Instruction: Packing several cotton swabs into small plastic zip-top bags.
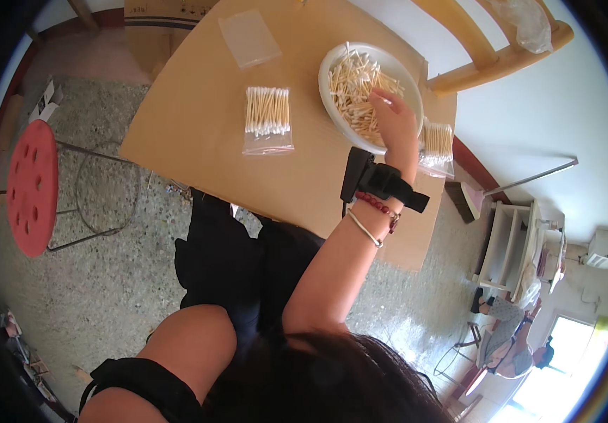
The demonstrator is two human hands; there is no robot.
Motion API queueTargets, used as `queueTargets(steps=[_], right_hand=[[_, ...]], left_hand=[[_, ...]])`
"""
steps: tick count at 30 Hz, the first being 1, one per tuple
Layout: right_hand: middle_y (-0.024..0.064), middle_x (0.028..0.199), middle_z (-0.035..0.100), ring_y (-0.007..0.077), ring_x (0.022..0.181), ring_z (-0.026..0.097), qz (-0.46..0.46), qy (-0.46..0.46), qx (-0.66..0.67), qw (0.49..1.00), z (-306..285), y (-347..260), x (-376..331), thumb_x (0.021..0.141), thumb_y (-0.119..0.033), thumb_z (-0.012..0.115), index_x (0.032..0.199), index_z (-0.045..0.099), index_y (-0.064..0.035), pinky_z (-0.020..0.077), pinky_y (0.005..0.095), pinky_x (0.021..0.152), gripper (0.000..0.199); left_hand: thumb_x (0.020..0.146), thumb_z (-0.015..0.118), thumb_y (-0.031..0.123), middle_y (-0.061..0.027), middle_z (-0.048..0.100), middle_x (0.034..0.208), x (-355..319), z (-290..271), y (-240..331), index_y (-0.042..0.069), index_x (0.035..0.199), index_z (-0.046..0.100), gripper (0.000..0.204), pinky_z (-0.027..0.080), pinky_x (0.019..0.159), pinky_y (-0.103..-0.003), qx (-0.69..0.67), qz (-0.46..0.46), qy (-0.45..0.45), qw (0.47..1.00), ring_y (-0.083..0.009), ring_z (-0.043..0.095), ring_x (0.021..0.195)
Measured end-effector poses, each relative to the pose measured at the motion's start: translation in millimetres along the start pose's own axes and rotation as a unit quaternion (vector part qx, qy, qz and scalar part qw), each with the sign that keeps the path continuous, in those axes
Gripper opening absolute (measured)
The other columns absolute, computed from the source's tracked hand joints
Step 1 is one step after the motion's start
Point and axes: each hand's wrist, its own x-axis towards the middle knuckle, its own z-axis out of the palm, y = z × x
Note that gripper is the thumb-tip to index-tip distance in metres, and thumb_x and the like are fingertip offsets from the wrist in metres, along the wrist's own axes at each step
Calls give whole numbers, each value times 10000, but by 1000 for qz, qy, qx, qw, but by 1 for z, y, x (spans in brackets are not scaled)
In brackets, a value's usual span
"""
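Right hand (pixel 395 123) reaches into white bowl (pixel 332 70) of pale cotton swabs (pixel 360 88); grip unclear.

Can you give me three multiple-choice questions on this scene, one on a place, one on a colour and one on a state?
1. Where does the right hand reach?
A. Into the white bowl of cotton swabs
B. Onto the stool
C. Onto the empty bag

2. What colour is the stool seat?
A. Blue
B. Red
C. Green

3. What state is the clear bag at the table's middle in?
A. Empty
B. Torn open
C. Filled with swabs

Key: 1 A, the fingers lie over the swabs in the bowl. 2 B, the round perforated seat is red. 3 C, a row of swabs fills it.
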Motion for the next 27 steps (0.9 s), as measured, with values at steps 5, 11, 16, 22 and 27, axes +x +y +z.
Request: queueTargets(steps=[5,11,16,22,27], right_hand=[[125,843,677,147,746,622,-40,1,5,999,23,-1,-5,817,-134,634,1071,642,-1,488,258,650,287],[137,869,681,177,764,639,-101,48,-30,993,19,-1,-14,752,-94,641,1071,644,-10,504,281,654,330],[134,852,682,179,722,641,-62,53,-37,996,27,3,-10,757,-92,631,1066,653,-22,507,285,619,318],[119,802,677,155,670,623,-52,37,5,998,29,7,-9,778,-104,615,1072,658,-32,491,277,576,306],[125,819,672,154,668,615,-23,22,4,999,26,-2,-12,796,-112,601,1094,649,-31,482,278,567,313]], left_hand=[[807,679,200,-5,664,867,-6,23,-2,137,1022,668,224,474,698,-213,-25,41,-43,998,-91,600,808],[767,705,153,1,669,844,3,15,41,154,969,699,202,486,686,-224,80,-215,-57,972,-90,602,782],[792,679,116,-13,673,867,9,13,49,128,1003,689,212,490,713,-221,118,-258,-76,956,-91,602,808],[810,660,129,3,675,839,4,17,26,138,1015,684,207,476,710,-208,31,-73,-61,995,-74,587,795],[816,652,133,11,677,824,-10,28,3,141,1020,682,207,469,708,-201,-10,31,-48,998,-65,583,787]])
